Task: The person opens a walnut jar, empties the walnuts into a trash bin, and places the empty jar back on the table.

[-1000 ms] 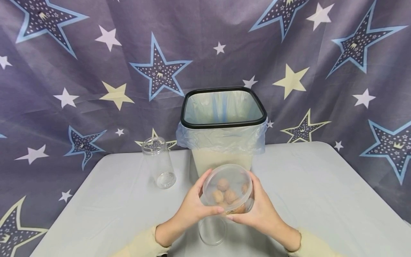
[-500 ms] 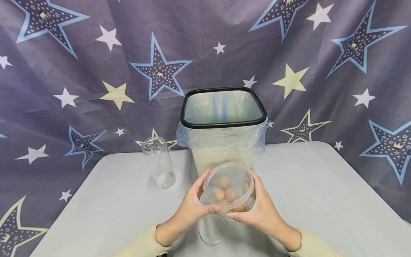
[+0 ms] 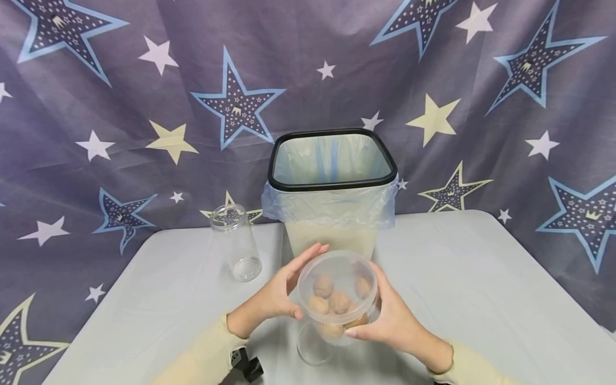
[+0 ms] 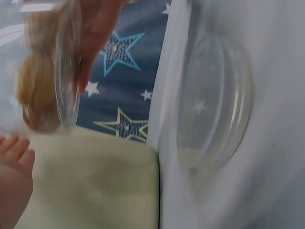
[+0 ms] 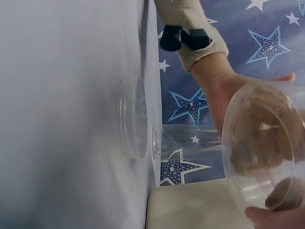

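A clear, round plastic tub (image 3: 337,286) with several walnuts (image 3: 339,302) inside is lifted above the table, in front of the bin. My right hand (image 3: 397,315) grips its right side, the thumb low on the near side. My left hand (image 3: 276,291) is beside the tub's left side, fingers extended and thumb apart; in the head view a gap shows between the thumb and the tub. In the right wrist view the walnuts show through the tub's clear wall (image 5: 257,143). Under the tub, a round clear lid-like piece (image 3: 313,350) lies on the table.
A bin (image 3: 332,235) with a black rim and a pale blue liner stands behind the hands. To its left is a tall clear jar (image 3: 238,246) on the grey-covered table (image 3: 457,289). A star-patterned curtain (image 3: 298,48) hangs behind.
My left hand has let go of the tub and moved slightly left, its fingers straightening. The tub has dropped a little and shifted left in my right hand.
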Available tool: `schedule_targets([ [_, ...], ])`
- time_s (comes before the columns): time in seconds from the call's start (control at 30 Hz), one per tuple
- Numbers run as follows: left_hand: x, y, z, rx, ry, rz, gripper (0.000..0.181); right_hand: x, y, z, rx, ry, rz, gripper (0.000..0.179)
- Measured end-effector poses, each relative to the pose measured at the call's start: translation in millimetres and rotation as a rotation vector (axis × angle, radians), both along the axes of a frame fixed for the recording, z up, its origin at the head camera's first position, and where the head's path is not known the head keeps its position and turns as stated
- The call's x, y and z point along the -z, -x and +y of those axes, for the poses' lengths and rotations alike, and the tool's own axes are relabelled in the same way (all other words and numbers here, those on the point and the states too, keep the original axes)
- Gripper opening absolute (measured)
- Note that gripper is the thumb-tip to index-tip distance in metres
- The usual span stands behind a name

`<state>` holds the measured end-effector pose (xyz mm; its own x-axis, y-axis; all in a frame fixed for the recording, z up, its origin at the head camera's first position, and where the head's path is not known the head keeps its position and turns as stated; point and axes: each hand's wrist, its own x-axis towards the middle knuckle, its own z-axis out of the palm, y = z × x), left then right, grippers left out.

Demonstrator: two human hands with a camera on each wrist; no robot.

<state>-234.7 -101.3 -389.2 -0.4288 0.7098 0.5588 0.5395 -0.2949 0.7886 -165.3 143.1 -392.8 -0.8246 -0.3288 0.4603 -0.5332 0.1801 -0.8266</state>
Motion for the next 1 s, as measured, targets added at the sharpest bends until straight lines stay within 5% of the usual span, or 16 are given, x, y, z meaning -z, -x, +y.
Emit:
schedule_targets([
  [0.33, -3.2, 11.9, -2.0, 0.172, 0.101, 0.005, 0.120, -1.3, 3.7, 5.3, -0.192, 0.037, -0.040, 0.107],
  [0.67, -5.7, 12.4, -2.6, 0.220, 0.160, -0.002, 0.122, 3.9, 5.7, 7.3, -0.317, 0.082, -0.043, 0.106],
  [1.0, -6.3, 8.6, -1.5, 0.234, 0.147, -0.020, 0.119, 1.9, 5.4, 7.9, -0.346, 0.068, -0.045, 0.104],
])
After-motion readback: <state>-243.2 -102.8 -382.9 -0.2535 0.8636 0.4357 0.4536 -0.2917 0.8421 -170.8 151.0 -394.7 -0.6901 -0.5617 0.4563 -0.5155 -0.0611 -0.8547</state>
